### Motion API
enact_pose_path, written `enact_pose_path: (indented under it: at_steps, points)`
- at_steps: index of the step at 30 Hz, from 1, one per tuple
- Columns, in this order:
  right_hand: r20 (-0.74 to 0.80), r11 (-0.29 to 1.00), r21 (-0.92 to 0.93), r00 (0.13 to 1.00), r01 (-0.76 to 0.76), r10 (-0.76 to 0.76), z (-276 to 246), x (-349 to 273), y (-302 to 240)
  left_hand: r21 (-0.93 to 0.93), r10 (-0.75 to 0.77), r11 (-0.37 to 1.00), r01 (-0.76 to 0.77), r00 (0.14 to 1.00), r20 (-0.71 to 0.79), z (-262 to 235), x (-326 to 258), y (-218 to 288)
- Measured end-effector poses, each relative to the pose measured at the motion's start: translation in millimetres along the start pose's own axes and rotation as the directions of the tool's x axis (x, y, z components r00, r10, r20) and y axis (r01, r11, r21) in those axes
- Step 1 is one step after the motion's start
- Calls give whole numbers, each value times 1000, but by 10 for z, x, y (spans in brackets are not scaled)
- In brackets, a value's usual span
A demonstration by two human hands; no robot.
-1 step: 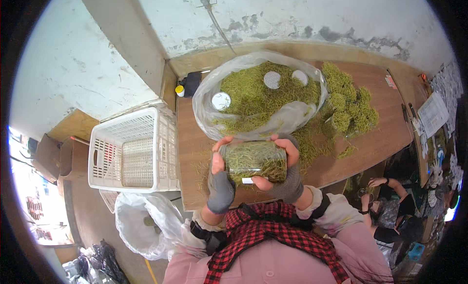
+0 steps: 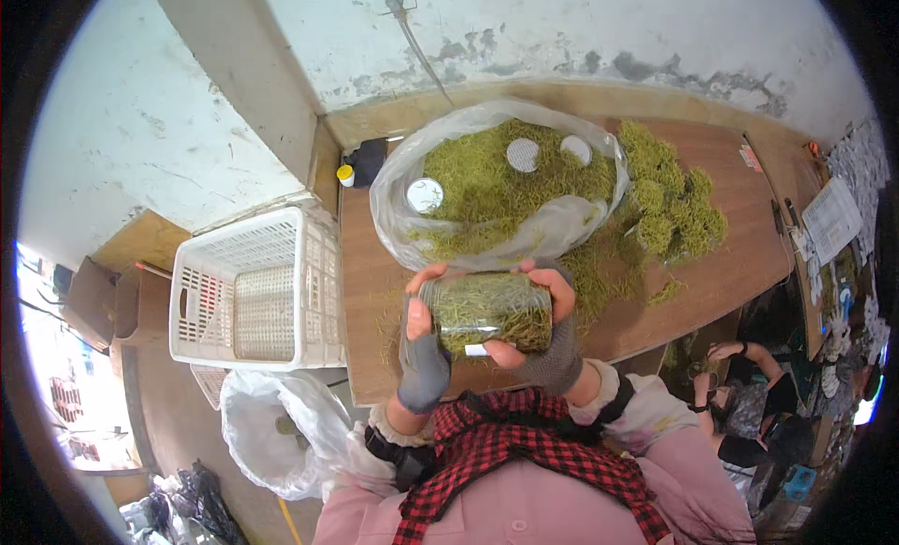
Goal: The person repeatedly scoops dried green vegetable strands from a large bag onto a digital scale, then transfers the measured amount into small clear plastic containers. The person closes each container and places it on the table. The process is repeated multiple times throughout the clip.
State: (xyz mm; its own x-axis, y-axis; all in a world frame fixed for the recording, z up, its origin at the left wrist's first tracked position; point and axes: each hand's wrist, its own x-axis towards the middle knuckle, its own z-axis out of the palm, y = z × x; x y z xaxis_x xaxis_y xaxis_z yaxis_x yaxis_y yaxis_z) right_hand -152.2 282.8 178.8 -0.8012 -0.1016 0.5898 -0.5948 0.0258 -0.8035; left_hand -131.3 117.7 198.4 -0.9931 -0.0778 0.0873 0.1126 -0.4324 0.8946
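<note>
Over brown wooden desk (image 2: 749, 217), near its front edge, gray-gloved left hand (image 2: 421, 348) and right hand (image 2: 554, 339) clasp one clear cylindrical jar (image 2: 492, 311), seemingly already filled; loose yellow-green strands (image 2: 468, 161) remain outside

Only a very slight shift of the clear jar (image 2: 494, 308).

My gloves (image 2: 423, 367) are grey, my apron (image 2: 456, 467) red-and-black checked, my shirt (image 2: 510, 503) pink. Yellow-green strands (image 2: 520, 316) show through my clear jar (image 2: 459, 297). The table (image 2: 735, 241) is brown; the crate (image 2: 300, 306) at nine o'clock is white, as are the lids (image 2: 522, 154) around twelve; the cap (image 2: 346, 173) at ten is yellow.
</note>
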Motion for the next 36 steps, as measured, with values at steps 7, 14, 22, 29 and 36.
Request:
enact_pose_path:
  at_steps: [7, 14, 22, 29, 36]
  points:
    - [240, 742, 289, 796, -605, 556, -175, 224, -286, 345, 337, 868, -357, 934, 119, -105, -45, -162]
    - [69, 989, -107, 991, -103, 111, -59, 78, -103, 202, -19, 979, 6, 998, 60, -146, 19, -24]
    - [323, 992, -114, 942, -57, 91, -272, 391, -278, 173, -60, 983, 52, 997, 41, -209, 55, 10]
    - [116, 985, -118, 983, -128, 142, 5, 242, -269, 38, 103, 994, -100, 992, -78, -29, -38, 31]
    - [67, 1000, -4, 998, 2, -2, 90, 57, -49, 7, 13, 1000, -12, 995, -99, 10, -26, 180]
